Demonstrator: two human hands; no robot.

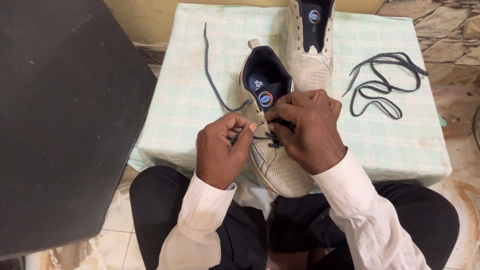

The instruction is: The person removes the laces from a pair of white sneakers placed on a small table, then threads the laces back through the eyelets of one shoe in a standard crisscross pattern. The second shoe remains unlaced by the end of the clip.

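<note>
Checked cloth (200, 100) bears a beige shoe (280, 172); both hands (220, 152) (307, 132) pinch its dark lace (212, 82).

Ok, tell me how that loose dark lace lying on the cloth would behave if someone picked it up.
The loose lace lies in slack loops, so it would probably droop limply from the fingers. It looks thin, so likely very light. Its overlapping coils might snag or trail across the checked cloth instead of lifting cleanly.

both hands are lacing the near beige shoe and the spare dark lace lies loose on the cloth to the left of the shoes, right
Not quite. The head view shows the spare dark lace lying loose on the cloth to the right of the shoes, not the left. The rest holds: the left hand and right hand are both lacing the near beige shoe.
</note>
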